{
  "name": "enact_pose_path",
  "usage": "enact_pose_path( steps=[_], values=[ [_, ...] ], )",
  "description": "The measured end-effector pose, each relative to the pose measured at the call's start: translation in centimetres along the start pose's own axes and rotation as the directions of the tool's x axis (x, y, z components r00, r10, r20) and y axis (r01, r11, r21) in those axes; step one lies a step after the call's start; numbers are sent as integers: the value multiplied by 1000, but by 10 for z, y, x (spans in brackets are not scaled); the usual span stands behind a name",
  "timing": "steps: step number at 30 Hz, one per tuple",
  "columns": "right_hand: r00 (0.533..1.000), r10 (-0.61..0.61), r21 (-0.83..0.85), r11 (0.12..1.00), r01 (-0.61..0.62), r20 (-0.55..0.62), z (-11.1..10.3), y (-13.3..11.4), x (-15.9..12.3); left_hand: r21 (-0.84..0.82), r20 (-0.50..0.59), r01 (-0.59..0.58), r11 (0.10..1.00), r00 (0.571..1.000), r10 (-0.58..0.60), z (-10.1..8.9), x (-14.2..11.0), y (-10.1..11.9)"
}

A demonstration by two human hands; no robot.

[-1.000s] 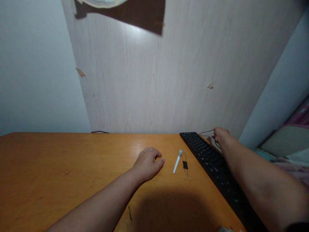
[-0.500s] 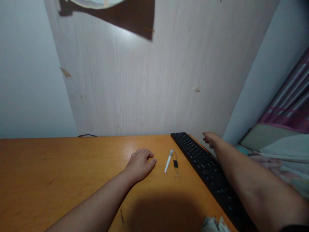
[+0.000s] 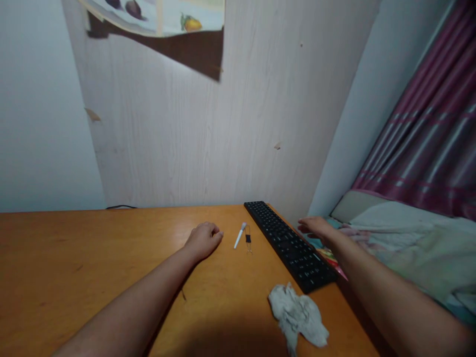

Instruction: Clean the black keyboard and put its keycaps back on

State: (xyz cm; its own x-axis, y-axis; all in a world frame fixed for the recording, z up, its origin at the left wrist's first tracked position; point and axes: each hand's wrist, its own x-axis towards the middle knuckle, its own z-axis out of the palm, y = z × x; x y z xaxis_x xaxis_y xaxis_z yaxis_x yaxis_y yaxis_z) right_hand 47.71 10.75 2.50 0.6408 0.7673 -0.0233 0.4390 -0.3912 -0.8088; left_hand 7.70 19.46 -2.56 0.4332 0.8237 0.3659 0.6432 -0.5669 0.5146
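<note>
On the wooden desk (image 3: 122, 258) rests my left hand (image 3: 204, 240), its fingers loosely bent, the thumb apart, and nothing in it. Just right of it lies a small white stick (image 3: 238, 238) with a paler, wider tip, perhaps a brush. Beside that is a thin wire loop with a black block (image 3: 248, 238) on it. My right hand (image 3: 313, 226) hovers past the right side of a black keyboard (image 3: 288, 244), fingers stretched out and empty. It does not appear to touch the keyboard.
A crumpled whitish cloth or tissue (image 3: 297, 315) lies near the desk's front right. A small dark sliver (image 3: 183, 295) sits by my left forearm. Beyond the right edge is a bed with bedding (image 3: 401, 248) below a purple curtain (image 3: 420, 134). A wall (image 3: 193, 139) closes the back.
The view has turned right and down a little, bringing in more of the cloth, the bed and the curtain. My right hand is still off the keyboard's right side; my left stays on the desk.
</note>
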Motion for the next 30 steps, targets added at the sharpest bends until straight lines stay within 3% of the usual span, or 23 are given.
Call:
enact_pose_path(
  steps=[7, 15, 19, 24, 27, 30],
  values=[
    [978, -207, -109, 972, 210, 34, 3, 10, -56, -122, 62, 76, 990, 996, -68, -9, -8, 2],
    [900, -433, -100, 899, 427, -45, 1, 2, -106, -243, -110, 97, 965, 986, -127, -57, -54, -9],
    [844, -535, -53, 843, 536, 37, 12, 3, -163, -368, -205, 125, 922, 956, -211, -88, -83, -24],
    [697, -667, -137, 689, 712, 264, 22, 20, -229, -480, -294, 208, 852, 877, -380, -122, -123, -47],
    [689, -606, -239, 657, 715, 397, 30, 36, -244, -417, -339, 241, 876, 854, -396, -143, -146, -58],
    [722, -570, -341, 639, 690, 392, 45, 45, -256, -362, -357, 272, 892, 843, -402, -160, -165, -65]
  ],
)
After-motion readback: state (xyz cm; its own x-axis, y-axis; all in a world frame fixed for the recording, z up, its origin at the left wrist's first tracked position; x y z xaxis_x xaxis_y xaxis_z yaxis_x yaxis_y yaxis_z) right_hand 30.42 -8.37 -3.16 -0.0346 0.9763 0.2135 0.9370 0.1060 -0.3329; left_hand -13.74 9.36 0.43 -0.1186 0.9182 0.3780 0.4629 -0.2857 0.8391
